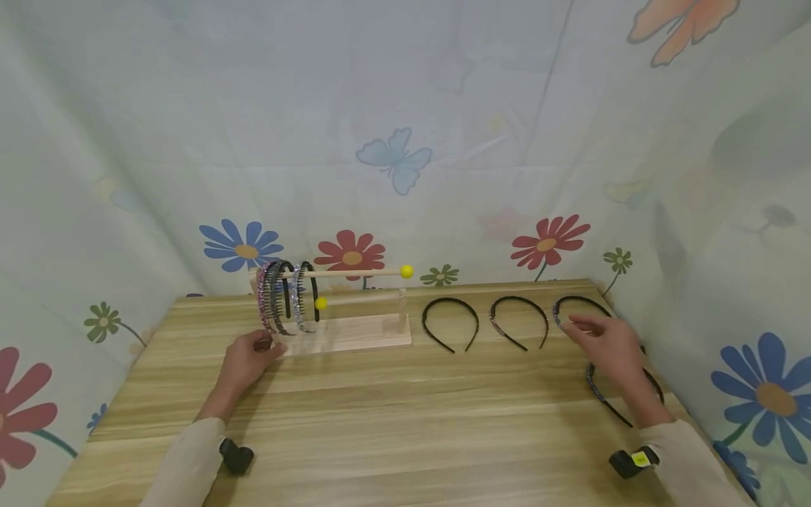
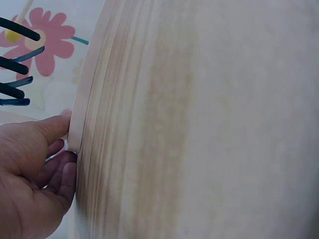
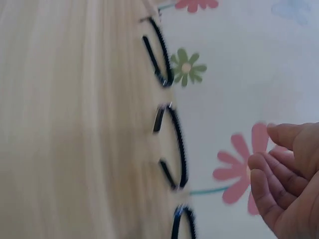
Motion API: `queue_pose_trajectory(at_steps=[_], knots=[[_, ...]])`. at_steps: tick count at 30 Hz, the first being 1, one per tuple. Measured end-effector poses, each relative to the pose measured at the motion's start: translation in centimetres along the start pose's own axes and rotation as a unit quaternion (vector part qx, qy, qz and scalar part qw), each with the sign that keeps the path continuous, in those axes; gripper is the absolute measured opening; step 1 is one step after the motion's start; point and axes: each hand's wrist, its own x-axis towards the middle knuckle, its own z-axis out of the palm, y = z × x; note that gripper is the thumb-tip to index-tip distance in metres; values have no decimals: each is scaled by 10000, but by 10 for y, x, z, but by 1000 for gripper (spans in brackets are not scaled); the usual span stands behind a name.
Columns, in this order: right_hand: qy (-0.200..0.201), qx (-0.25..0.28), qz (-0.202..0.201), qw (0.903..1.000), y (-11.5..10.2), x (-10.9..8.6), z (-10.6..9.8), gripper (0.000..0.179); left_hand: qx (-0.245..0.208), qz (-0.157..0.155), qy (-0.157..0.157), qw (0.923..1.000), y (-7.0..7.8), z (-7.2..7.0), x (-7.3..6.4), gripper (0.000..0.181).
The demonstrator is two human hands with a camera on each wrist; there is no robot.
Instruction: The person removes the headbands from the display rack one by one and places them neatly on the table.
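Note:
My left hand (image 1: 247, 359) holds the left end of a wooden stand's base (image 1: 364, 332), its thumb and fingertips at the corner in the left wrist view. Several glittery toothed headbands, among them a pinkish one (image 1: 262, 303) and a silver one (image 1: 297, 299), hang at the left of the stand's upper rod (image 1: 361, 272). Over the table's right side hovers my right hand (image 1: 608, 345), fingers loosely bent and holding nothing. It is nearest a dark headband (image 1: 579, 298) and partly covers another headband (image 1: 593, 386) closer to me.
Two more dark headbands, one plain (image 1: 450, 300) and one with glitter (image 1: 519, 298), lie in a row right of the stand. Yellow balls cap the upper rod (image 1: 407, 272) and the lower rod (image 1: 321, 303). A flowered cloth (image 1: 469, 197) hangs behind the wooden table (image 1: 405, 422).

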Motion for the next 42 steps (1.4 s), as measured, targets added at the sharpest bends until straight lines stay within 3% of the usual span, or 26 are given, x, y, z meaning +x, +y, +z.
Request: queue_pose_trajectory(at_steps=[10,25,34,42], knots=[[308,681,-967,9925,-50,9,30,37,41,81,74,9999,0,0,0,53],[-307,1859,-1420,9718,-127,14,82,38,39,113,129,9998,0,1,0,50],[-493,2660,-1732,9470,-164,17,111,33,-20,59,95,9999,0,0,0,51],[-811,2884,-1955,9338,-195,16,137,34,-56,20,73,10000,1,0,-1,54]])
